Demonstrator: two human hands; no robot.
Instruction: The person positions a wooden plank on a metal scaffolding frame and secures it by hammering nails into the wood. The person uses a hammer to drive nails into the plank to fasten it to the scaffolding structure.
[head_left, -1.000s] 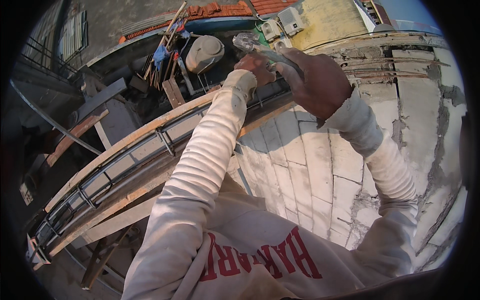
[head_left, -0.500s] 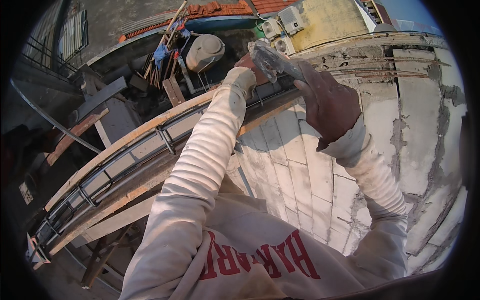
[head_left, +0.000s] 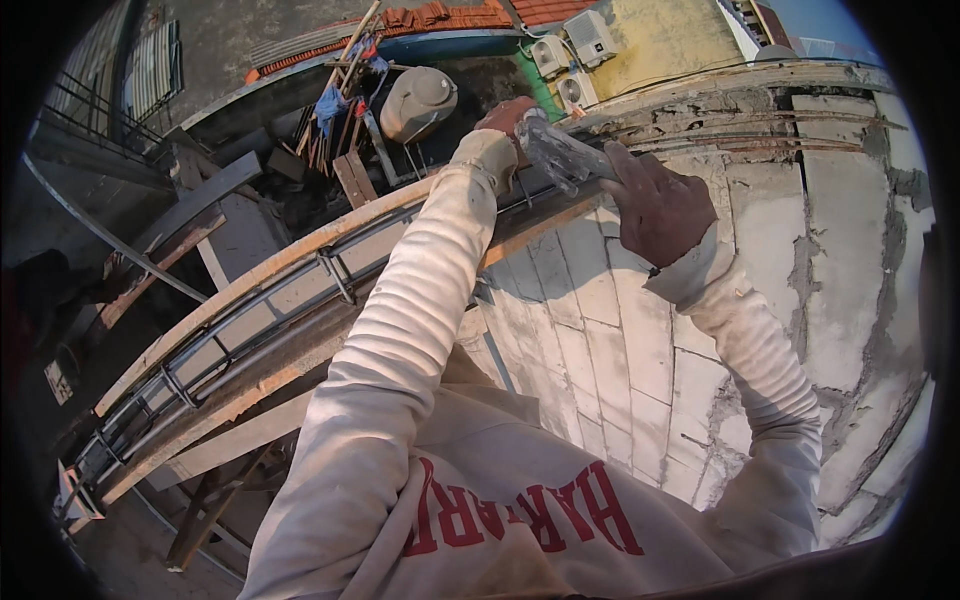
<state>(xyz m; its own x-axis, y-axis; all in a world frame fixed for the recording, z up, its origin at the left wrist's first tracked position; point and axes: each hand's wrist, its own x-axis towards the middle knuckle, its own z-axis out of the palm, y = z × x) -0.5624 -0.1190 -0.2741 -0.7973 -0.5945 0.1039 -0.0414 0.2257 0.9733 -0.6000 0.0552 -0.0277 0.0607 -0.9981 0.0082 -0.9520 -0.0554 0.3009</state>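
Note:
My right hand is closed round the handle of a hammer, whose head is grey and crusted with mortar. The hammer reaches leftward over the far end of a timber-sided form, close to my left hand. My left hand is curled at that spot, its fingertips partly hidden behind the hammer head, so what it grips does not show. Below it runs the form's outer board, with a steel rebar cage lying between the boards. Pale sleeves cover both my forearms.
A pale block wall with mortar joints fills the right side. Beyond the form, the ground lies lower, with a water tank, bundled poles, loose planks and air-conditioner units. Rough bars run along the wall top.
The hammer head has come down toward the form beside my left hand, and my right hand has dropped with it. My left hand stays at the same place on the form.

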